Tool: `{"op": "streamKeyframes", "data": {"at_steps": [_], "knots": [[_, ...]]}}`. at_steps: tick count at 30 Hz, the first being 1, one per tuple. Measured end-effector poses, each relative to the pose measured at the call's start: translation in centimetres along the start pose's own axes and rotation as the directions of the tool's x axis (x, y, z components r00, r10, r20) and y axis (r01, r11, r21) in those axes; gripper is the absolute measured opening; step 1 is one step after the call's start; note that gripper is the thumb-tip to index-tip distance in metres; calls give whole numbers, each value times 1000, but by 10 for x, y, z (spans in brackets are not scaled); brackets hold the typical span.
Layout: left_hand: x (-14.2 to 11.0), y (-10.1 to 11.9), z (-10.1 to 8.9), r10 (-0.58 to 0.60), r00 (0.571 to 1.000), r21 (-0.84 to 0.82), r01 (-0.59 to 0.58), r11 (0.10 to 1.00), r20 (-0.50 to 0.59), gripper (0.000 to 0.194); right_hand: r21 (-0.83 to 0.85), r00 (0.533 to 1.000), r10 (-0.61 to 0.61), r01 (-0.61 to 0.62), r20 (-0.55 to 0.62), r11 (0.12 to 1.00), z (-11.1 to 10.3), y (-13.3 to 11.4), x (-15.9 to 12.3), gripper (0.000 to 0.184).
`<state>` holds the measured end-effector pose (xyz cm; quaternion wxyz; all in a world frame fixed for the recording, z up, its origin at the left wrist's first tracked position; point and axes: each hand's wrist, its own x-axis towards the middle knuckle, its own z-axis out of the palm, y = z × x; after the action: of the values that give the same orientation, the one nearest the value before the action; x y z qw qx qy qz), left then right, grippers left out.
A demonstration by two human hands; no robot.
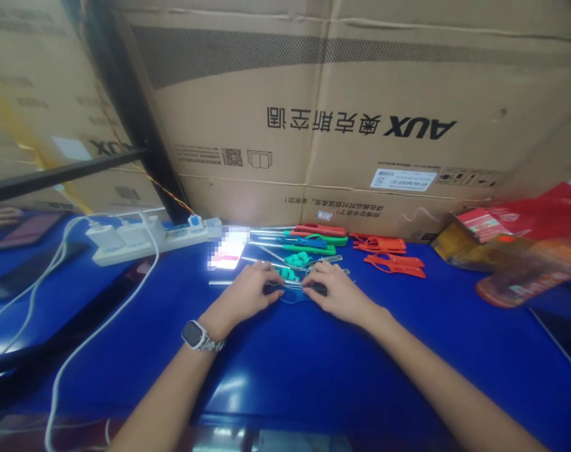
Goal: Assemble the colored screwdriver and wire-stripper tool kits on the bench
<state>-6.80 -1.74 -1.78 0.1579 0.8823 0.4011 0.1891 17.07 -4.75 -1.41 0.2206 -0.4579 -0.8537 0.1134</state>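
My left hand [254, 289], with a watch [194, 334] on its wrist, is closed, its thumb and fingers bent together over the table. Facing it, my right hand [337, 292] is closed in the same way. Between the fingertips show a thin metal rod [293, 284] and a blue plastic piece [294, 299]; exactly what each hand grips is hidden. Just beyond lie small teal plastic parts [298, 259]. Farther back are long-nosed tools that look like stick lighters, with a red handle [319, 230], a green handle [316, 249] and metal tubes pointing left.
Red plastic shells [394, 265] lie to the right. A lit phone [228, 250] and a white power strip [125, 250] with plugs and cables are at the left. A large cardboard box [360, 75] stands behind. Packaged items [525, 276] sit at far right. Another person's hand [0, 218] shows at far left.
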Motion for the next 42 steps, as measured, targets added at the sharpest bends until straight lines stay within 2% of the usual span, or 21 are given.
{"op": "streamKeyframes", "data": {"at_steps": [7, 16, 23, 30, 37, 42], "knots": [[2, -1, 2, 46, 999, -39, -46, 998, 16, 11, -59, 1000, 2, -3, -13, 998, -3, 3, -8, 14], [1, -4, 5, 32, 999, -131, -30, 991, 8, 11, -97, 1000, -19, 19, 1, 995, -2, 1, -13, 19], [2, -4, 4, 26, 999, -115, -23, 993, 25, 10, -96, 999, 23, -26, -30, 995, 2, -1, -11, 15], [2, -5, 4, 61, 998, -87, -59, 994, 18, 12, -23, 994, 3, -6, -109, 1000, -3, -8, -12, 16], [1, -11, 8, 96, 995, -69, -94, 993, 27, 18, -52, 999, -28, 27, -24, 998, 2, -5, -18, 13], [0, -13, 10, 138, 990, -2, -138, 990, 15, 19, -91, 999, -36, 33, -32, 995, 2, -4, -19, 14]]}}
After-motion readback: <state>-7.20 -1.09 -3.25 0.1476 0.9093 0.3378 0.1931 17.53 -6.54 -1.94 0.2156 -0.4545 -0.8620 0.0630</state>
